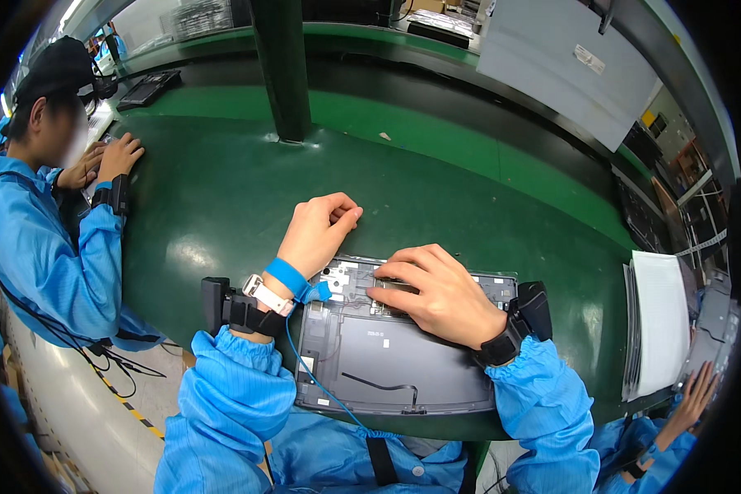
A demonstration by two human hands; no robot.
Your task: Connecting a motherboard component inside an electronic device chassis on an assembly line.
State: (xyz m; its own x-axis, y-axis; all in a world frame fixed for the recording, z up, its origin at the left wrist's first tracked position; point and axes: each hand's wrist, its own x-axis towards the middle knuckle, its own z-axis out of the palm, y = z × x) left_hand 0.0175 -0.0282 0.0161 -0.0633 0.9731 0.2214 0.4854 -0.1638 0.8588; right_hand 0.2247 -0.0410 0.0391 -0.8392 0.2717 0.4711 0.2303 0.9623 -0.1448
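Note:
A dark grey laptop casing [403,361] lies on the green table in front of me, its inside facing up. Thin wires and small parts show along its far strip, and a bent black cable [379,381] lies across its near half. My right hand [440,296] is over the far strip, fingers stretched and apart, fingertips at a small metallic part there. My left hand [317,235] is held just beyond the casing's far left corner, thumb and fingers curled together; whatever they pinch cannot be made out. A blue wrist strap [288,277] circles the left wrist, its cord running down over the casing.
A green post [280,74] rises from the table [198,173] ahead. At left a person [49,214] in blue works at the table. White sheets [660,321] stand stacked at the right edge, near another person's hand [698,395]. A grey panel [564,66] hangs at upper right.

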